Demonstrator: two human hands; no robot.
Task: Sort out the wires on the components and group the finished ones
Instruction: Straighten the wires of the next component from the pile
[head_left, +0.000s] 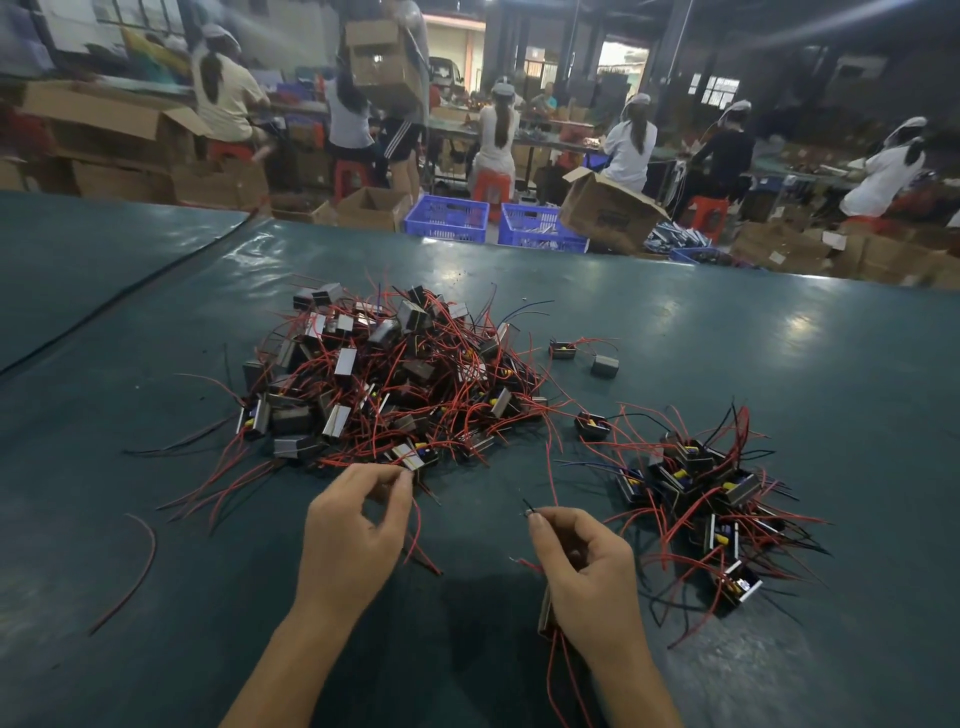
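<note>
The table (156, 364), covered in a dark green mat, carries two heaps of small black-and-metal components trailing red and black wires. A large pile (395, 374) lies tangled at the middle of the surface, and a smaller pile (696, 499) sits toward the right side, closer to the near edge. Three single pieces lie between the heaps. The first loose component (562, 351) and the second loose component (604, 365) are near each other past the large pile's right rim, and the third loose component (592, 423) is just off the smaller pile. One stray red wire (143, 561) curves alone toward the near left corner. Many components show yellow patches, too small to read. The left hand (353, 535) is at the large pile's near rim, thumb and forefinger pressed together on a thin red lead (417, 525) that hangs below them, the other fingers curled in. The right hand (587, 566), near the near edge, has its fingers curled round a held component (546, 608) under the palm, and its thumb and forefinger pinch the tip of a black wire (527, 506). Beyond the far edge two blue crates (447, 218) stand side by side. Beside them a tilted cardboard box (608, 213) bears a dark print too blurred to read. Farther back, six people (498, 130) sit with their backs turned at long benches.
</note>
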